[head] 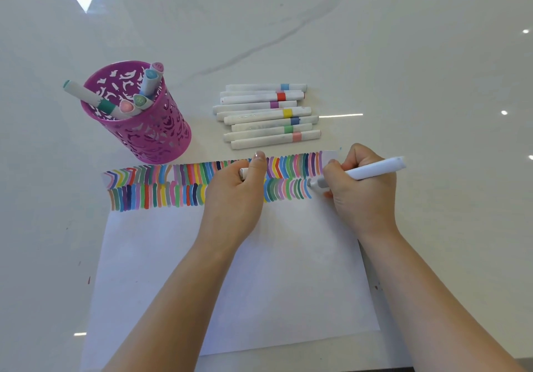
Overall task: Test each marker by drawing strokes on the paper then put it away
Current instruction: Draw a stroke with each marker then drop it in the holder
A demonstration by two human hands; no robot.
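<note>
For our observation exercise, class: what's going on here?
A person's right hand grips a white marker, its tip on the white paper sheet at the end of the second row of coloured strokes. The left hand rests on the paper, holding what looks like the cap. Several markers stand in the pink perforated cup; more lie capped in a pile beyond the paper.

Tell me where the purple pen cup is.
In the head view, the purple pen cup stands on the left, just beyond the paper's far left corner, with the loose markers lying to its right.
</note>
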